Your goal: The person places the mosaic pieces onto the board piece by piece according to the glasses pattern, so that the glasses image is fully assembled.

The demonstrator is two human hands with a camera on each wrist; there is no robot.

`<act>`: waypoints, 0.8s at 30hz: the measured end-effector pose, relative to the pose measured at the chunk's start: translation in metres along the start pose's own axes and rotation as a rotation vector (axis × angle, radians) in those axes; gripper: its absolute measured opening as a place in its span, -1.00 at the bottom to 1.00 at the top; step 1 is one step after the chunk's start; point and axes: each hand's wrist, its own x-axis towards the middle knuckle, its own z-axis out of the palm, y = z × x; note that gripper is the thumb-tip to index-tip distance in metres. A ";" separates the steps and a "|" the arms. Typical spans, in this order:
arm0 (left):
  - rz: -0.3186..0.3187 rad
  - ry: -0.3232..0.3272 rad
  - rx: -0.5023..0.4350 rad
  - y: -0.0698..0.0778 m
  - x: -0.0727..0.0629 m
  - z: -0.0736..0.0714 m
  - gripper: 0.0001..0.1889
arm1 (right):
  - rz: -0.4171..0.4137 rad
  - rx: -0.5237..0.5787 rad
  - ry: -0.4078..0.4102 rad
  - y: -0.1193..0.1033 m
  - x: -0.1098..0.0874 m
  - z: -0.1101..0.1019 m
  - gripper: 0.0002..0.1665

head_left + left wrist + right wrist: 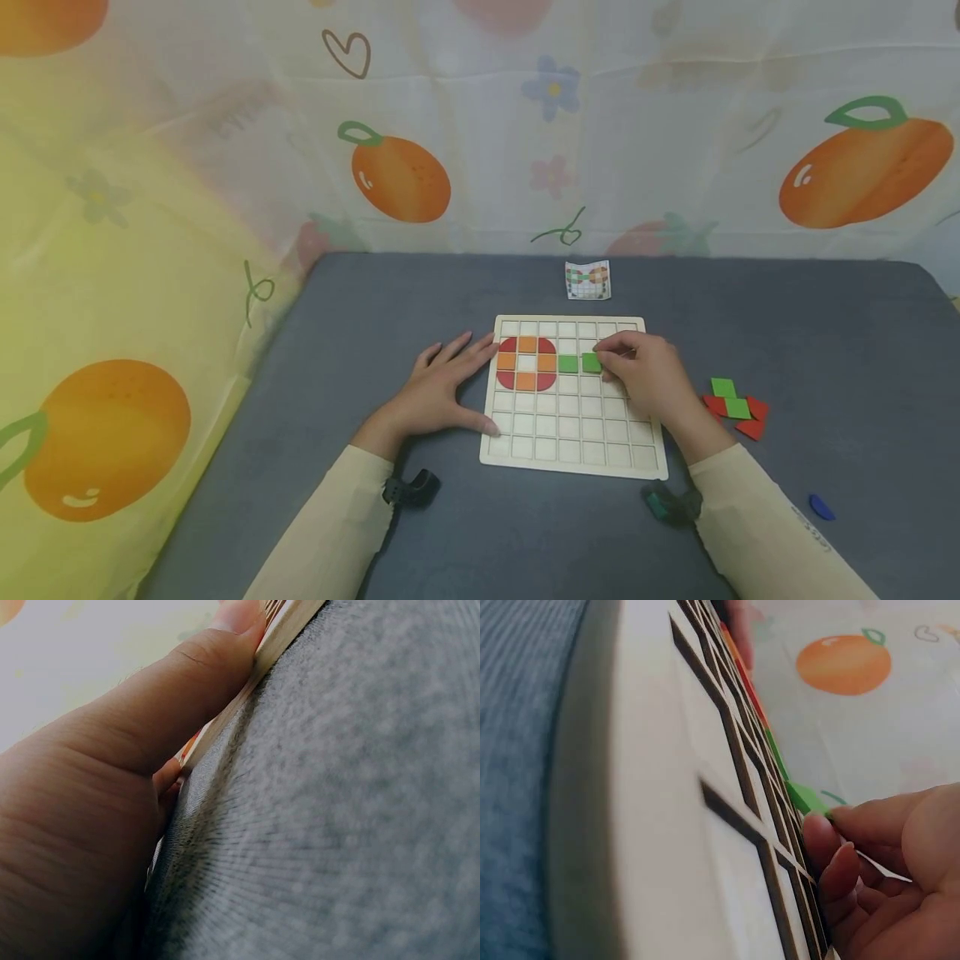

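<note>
A pale wooden grid board [536, 425] lies on the table. Red corner pieces and orange squares form a ring in its upper left, around a bare cell. To the right of the ring sits a green square tile [567, 364] in a cell. My right hand [647, 375] pinches another green tile [591, 362] just right of it; in the right wrist view that green tile [806, 798] is tilted at the fingertips. My left hand [438, 392] is spread at the board's left edge, its fingertips and thumb touching the rim, as the left wrist view shows the thumb [236, 619] doing.
Right of the board lies a small pile of green squares [723, 388] and red pieces [752, 428]. A blue half-round piece [822, 507] lies nearer the front right. Behind the board is a small printed pattern card [588, 289]. A fruit-print curtain [480, 150] hangs behind the table.
</note>
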 end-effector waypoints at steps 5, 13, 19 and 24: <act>-0.007 0.003 0.004 0.003 0.000 -0.002 0.37 | -0.013 0.003 0.009 -0.001 -0.001 -0.001 -0.75; -0.018 0.002 0.007 0.006 -0.001 -0.004 0.37 | -0.051 0.039 0.034 -0.002 -0.006 -0.001 -0.67; -0.020 0.000 -0.001 0.005 -0.001 -0.003 0.37 | -0.092 0.146 -0.011 -0.001 -0.009 0.000 -0.63; -0.008 0.004 -0.004 0.004 -0.001 -0.001 0.37 | -0.098 0.167 -0.011 0.000 -0.013 -0.003 -0.57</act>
